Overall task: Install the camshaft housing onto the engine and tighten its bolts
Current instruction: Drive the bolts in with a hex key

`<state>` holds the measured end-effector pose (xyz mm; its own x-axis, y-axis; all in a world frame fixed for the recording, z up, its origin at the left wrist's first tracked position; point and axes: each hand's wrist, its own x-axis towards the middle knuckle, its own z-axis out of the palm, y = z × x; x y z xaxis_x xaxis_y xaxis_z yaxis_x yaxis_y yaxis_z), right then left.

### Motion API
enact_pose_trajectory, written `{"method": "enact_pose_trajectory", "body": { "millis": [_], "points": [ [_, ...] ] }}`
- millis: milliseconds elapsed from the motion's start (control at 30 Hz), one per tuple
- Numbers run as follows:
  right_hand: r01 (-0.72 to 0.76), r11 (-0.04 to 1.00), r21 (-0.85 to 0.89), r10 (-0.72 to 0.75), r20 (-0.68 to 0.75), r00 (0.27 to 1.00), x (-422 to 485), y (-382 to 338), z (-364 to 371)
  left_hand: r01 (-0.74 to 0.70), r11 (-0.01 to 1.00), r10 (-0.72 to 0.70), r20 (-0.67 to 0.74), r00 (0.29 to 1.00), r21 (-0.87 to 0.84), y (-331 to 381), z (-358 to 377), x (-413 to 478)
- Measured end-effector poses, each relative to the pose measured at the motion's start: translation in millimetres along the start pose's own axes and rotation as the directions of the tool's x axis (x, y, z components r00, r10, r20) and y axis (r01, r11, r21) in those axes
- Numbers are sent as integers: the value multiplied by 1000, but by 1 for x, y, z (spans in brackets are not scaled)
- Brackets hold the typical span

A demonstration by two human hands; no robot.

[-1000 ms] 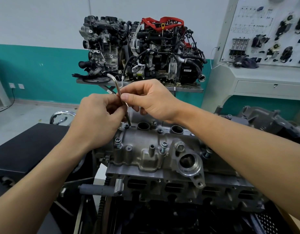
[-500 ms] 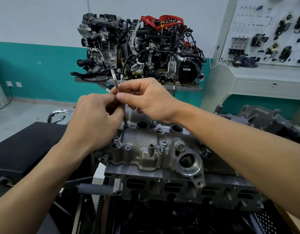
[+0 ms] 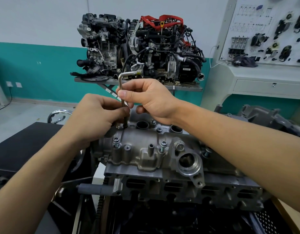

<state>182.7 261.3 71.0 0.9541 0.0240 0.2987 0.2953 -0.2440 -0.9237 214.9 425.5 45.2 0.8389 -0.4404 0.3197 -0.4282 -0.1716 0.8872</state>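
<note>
Head cam view: workshop with a teal-and-white wall (image 3: 36, 65) well behind the camshaft housing (image 3: 142, 149), a grey training console (image 3: 264, 85) behind it to the right, a complete display engine (image 3: 140, 48) on a stand straight behind it, and a black bench (image 3: 19, 146) to its left. The housing sits on top of the engine (image 3: 179, 188), mid-frame. Both hands are over the housing's far left corner. The right hand (image 3: 149, 98) pinches the upright hex key (image 3: 120, 81) just under its bend, thumb and forefinger clamped on the shaft, while the left hand (image 3: 95, 119) is closed round the lower shaft. The key tip sits at a far-corner bolt (image 3: 125, 126). Two near-edge bolts (image 3: 116, 141) stand proud of the housing, shanks showing.
</note>
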Motion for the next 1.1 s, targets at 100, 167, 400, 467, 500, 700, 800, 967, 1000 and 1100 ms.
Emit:
{"method": "enact_pose_trajectory", "body": {
  "millis": [100, 167, 400, 467, 500, 700, 800, 967, 1000, 1100],
  "points": [
    [-5, 1000, 9, 5, -17, 1000, 1, 0, -1, 55, 998, -56, 86, 995, 13, 5, -5, 2],
    [-12, 1000, 21, 12, -23, 1000, 1, 0, -2, 41, 998, -46, 89, 995, 54, 7, -5, 3],
    [-13, 999, 31, 13, -14, 1000, 2, 1, -2, -60, 957, 59, 10, 998, 282, 7, -1, 3],
    [-20, 999, 32, 20, -6, 1000, 2, 1, -2, -69, 927, 76, -5, 997, 368, 8, 0, 3],
    [-25, 999, 32, 25, 1, 1000, 1, 0, -2, -70, 916, 80, -10, 997, 396, 10, 0, 3],
    [-20, 999, 33, 19, 54, 998, -1, -2, -2, -75, 890, 96, -24, 995, 450, 16, 5, 1],
    [-9, 1000, 19, 8, 65, 998, -2, -3, -2, -69, 879, 92, -26, 995, 471, 18, 6, 0],
    [48, 999, 15, -49, 31, 998, -2, -3, -1, -62, 867, 80, -15, 997, 494, 21, 5, -2],
    [59, 998, 10, -59, 13, 998, -2, -2, -1, -61, 866, 80, -19, 997, 496, 22, 6, -2],
    [71, 997, 2, -71, 6, 997, -2, -2, -3, -52, 879, 85, -48, 995, 474, 20, 7, -2]
  ]
}}
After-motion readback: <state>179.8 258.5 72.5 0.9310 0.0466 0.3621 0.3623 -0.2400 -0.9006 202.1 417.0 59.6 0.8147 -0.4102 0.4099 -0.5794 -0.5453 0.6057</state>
